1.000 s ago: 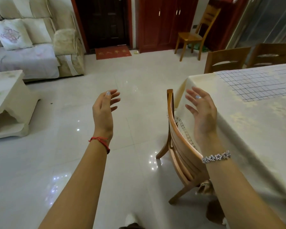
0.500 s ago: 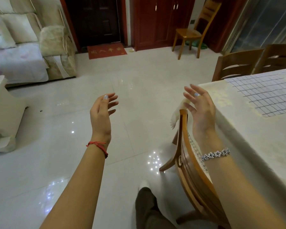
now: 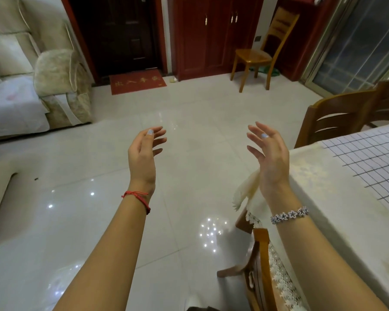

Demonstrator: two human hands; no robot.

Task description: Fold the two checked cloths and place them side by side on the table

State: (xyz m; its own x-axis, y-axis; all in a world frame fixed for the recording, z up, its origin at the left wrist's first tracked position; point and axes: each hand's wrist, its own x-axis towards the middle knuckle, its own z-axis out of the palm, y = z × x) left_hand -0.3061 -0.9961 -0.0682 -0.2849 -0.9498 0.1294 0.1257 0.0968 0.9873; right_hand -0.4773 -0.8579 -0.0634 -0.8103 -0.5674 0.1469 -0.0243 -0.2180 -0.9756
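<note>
Left hand (image 3: 144, 153): raised in the air above the floor, palm turned inward, fingers loosely spread and a little bent, grasping nothing.
Right hand (image 3: 270, 158): raised the same way, palm facing the other hand and well apart from it, near the worktop's corner, fingers relaxed and holding nothing.
Wrists: a thin red cord bracelet (image 3: 136, 195) on the left; a silvery bracelet (image 3: 290, 214) of small flower-shaped links on the right.
Checked cloth (image 3: 368, 164): lies flat and unfolded on the worktop at the right of the view, well apart from both hands; white, with thin dark lines forming a grid of small squares (the frame edge cuts it off, so I cannot tell whether this is one cloth or two).
Worktop (image 3: 323, 198): draped in a cream tablecloth with a faint, slightly shiny floral pattern; its corner (image 3: 245, 194) hangs in a soft fold with a scalloped edge just below the right wrist.
Near chair (image 3: 259, 265): honey-coloured wood with a curved back, standing just beside the worktop, its seat covered in white lace with flower motifs.
Floor (image 3: 189, 108): large pale tiles, glossy, dotted with pinpoint reflections.
Sofa (image 3: 58, 81): beige patterned upholstery with a rounded arm, far left.
Doormat (image 3: 137, 81): red, rectangular, before a dark door (image 3: 115, 34).
Far chair (image 3: 256, 55): slatted wood, beside a red-brown cabinet (image 3: 211, 34).
</note>
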